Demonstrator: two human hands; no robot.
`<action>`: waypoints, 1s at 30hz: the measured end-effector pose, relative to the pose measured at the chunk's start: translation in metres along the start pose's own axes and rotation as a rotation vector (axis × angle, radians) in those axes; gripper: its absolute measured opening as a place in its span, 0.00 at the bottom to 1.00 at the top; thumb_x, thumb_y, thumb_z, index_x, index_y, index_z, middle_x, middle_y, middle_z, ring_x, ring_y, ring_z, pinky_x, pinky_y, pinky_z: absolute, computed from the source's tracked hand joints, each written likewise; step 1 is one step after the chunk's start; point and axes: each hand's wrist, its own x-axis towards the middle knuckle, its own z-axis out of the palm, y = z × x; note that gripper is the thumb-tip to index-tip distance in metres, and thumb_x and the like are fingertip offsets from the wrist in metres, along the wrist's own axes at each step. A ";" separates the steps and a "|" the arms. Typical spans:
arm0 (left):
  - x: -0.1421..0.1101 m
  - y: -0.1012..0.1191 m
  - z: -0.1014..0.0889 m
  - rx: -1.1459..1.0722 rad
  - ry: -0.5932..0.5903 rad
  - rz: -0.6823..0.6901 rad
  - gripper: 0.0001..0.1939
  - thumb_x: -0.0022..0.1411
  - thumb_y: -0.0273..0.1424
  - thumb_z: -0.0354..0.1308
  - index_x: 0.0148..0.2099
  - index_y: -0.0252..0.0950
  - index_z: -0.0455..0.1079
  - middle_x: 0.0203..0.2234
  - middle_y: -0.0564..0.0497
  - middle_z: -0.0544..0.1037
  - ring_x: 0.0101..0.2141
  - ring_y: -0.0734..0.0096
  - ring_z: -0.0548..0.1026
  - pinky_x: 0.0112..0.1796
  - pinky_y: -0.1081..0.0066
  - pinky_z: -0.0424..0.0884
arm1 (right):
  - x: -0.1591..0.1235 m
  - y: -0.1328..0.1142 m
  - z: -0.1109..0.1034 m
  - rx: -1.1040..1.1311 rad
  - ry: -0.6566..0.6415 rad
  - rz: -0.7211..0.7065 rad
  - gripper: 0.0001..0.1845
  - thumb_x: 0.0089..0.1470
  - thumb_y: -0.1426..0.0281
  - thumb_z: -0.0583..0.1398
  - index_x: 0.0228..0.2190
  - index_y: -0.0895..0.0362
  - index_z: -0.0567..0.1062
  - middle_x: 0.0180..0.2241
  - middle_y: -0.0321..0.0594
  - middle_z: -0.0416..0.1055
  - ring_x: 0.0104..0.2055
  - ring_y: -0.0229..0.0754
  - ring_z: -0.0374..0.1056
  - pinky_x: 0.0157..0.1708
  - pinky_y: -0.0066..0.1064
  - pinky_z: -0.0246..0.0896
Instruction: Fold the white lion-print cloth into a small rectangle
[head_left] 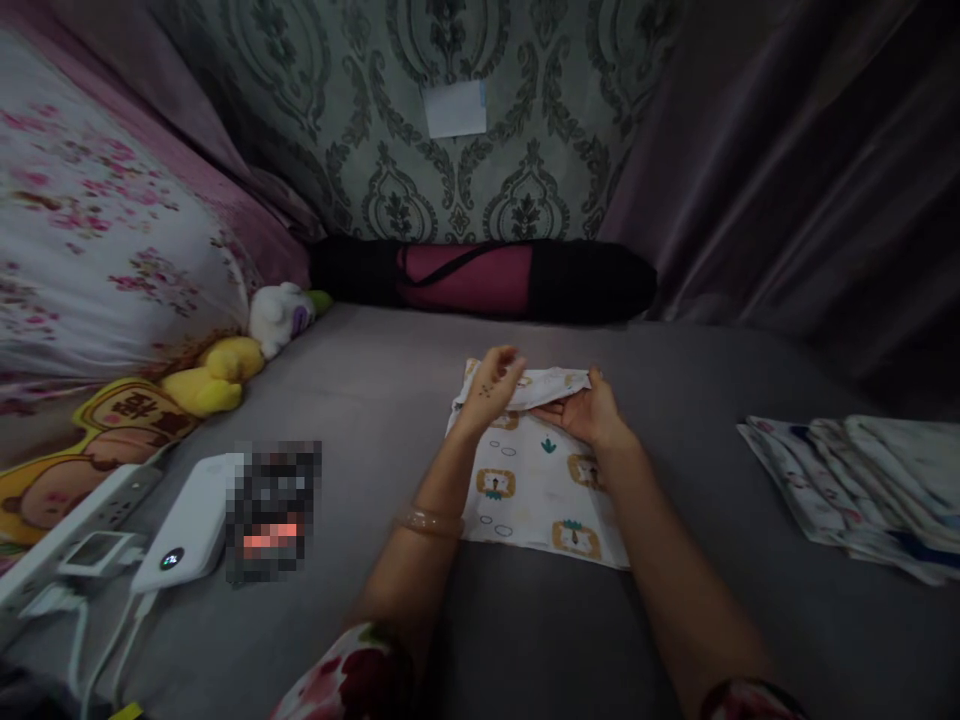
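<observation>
A small white cloth [534, 490] printed with little animals lies on the grey bed sheet [390, 400] in front of me. Its far edge is lifted and folded toward me. My left hand [491, 385] pinches that raised edge at the left, fingers closed on the fabric. My right hand [585, 410] grips the same edge at the right, with the thumb on top of the fold. A bangle sits on my left wrist.
A stack of folded printed cloths [862, 490] lies at the right. At the left are a white power bank [191, 520], a power strip with cables [75, 530], plush toys [225, 365] and a floral pillow [97, 230]. A dark rolled mat [480, 278] lies against the wall.
</observation>
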 end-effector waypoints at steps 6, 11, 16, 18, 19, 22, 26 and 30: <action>0.019 -0.032 -0.080 0.280 0.281 -0.244 0.06 0.54 0.27 0.51 0.34 0.35 0.69 0.30 0.49 0.74 0.33 0.70 0.73 0.37 0.71 0.68 | 0.005 -0.003 -0.001 -0.078 0.160 -0.012 0.10 0.61 0.63 0.54 0.36 0.55 0.71 0.32 0.42 0.77 0.37 0.45 0.73 0.41 0.44 0.72; 0.002 -0.032 -0.086 0.310 0.073 -0.425 0.08 0.50 0.26 0.56 0.36 0.35 0.70 0.19 0.56 0.67 0.20 0.75 0.65 0.24 0.76 0.60 | 0.012 -0.002 -0.005 -0.216 0.278 -0.142 0.04 0.57 0.76 0.57 0.34 0.57 0.72 0.28 0.37 0.75 0.30 0.39 0.72 0.34 0.36 0.75; -0.007 -0.028 -0.068 0.416 -0.094 -0.427 0.17 0.51 0.21 0.54 0.45 0.34 0.70 0.21 0.59 0.65 0.19 0.79 0.61 0.23 0.78 0.57 | 0.015 -0.006 -0.019 -0.393 0.363 -0.273 0.05 0.55 0.76 0.59 0.34 0.55 0.72 0.29 0.35 0.75 0.29 0.36 0.72 0.26 0.25 0.72; -0.007 -0.032 -0.066 0.494 -0.107 -0.417 0.18 0.51 0.21 0.55 0.46 0.34 0.70 0.21 0.59 0.64 0.19 0.79 0.60 0.23 0.78 0.56 | 0.016 -0.008 -0.025 -0.454 0.376 -0.311 0.06 0.54 0.77 0.60 0.33 0.55 0.72 0.29 0.33 0.75 0.28 0.35 0.71 0.23 0.23 0.71; -0.007 -0.035 -0.067 0.520 -0.120 -0.413 0.18 0.51 0.21 0.55 0.47 0.34 0.70 0.21 0.59 0.64 0.20 0.79 0.61 0.22 0.78 0.56 | 0.016 -0.008 -0.028 -0.479 0.382 -0.329 0.06 0.53 0.77 0.60 0.33 0.55 0.72 0.28 0.33 0.75 0.27 0.34 0.71 0.22 0.22 0.70; -0.005 -0.045 -0.071 0.555 -0.138 -0.410 0.20 0.52 0.24 0.58 0.49 0.36 0.71 0.23 0.57 0.68 0.21 0.78 0.63 0.23 0.78 0.58 | 0.016 -0.010 -0.034 -0.517 0.374 -0.381 0.08 0.49 0.79 0.61 0.31 0.55 0.72 0.28 0.32 0.75 0.26 0.34 0.71 0.21 0.21 0.69; -0.005 -0.054 -0.076 0.511 -0.120 -0.381 0.21 0.50 0.26 0.61 0.48 0.37 0.72 0.26 0.53 0.73 0.25 0.73 0.70 0.27 0.75 0.64 | 0.018 -0.011 -0.042 -0.541 0.408 -0.441 0.11 0.44 0.82 0.61 0.31 0.56 0.73 0.27 0.33 0.74 0.25 0.34 0.70 0.22 0.22 0.69; -0.008 -0.054 -0.076 0.409 -0.084 -0.381 0.21 0.48 0.28 0.63 0.47 0.37 0.74 0.26 0.51 0.76 0.27 0.69 0.72 0.30 0.72 0.67 | 0.021 -0.013 -0.050 -0.648 0.537 -0.428 0.18 0.42 0.81 0.61 0.38 0.58 0.74 0.29 0.37 0.75 0.23 0.37 0.70 0.19 0.26 0.67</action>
